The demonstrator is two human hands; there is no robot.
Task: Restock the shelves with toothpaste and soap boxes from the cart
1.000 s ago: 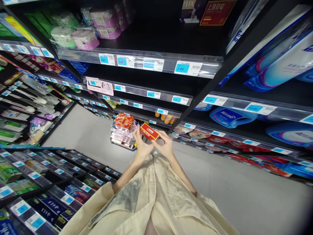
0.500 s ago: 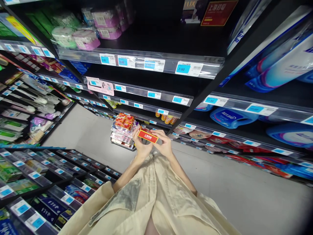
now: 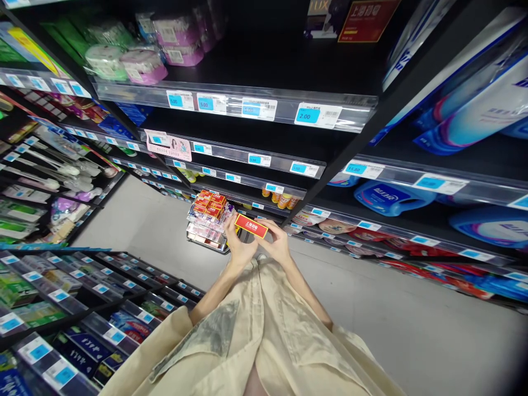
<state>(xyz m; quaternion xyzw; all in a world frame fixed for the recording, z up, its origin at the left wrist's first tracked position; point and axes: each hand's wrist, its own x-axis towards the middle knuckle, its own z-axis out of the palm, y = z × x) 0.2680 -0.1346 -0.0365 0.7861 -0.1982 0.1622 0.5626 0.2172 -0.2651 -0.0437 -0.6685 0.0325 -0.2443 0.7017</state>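
Between the left hand and right hand, the box is held clear of the shelves, each grip pinching one end, its long axis running crosswise from hand to hand, right end angled toward the shirt, neither hand evidently closer.

the single view looks out from a camera worn on the person's head, facing forward and steeply down past the beige garment to the left hand and right hand near the middle. it is fairly near the upper shelf, whose front edge looms large above them; the front edges of the lower shelves shrink toward the floor, farther off. framing is wide, and the shelf uprights splay outward toward the top corners.
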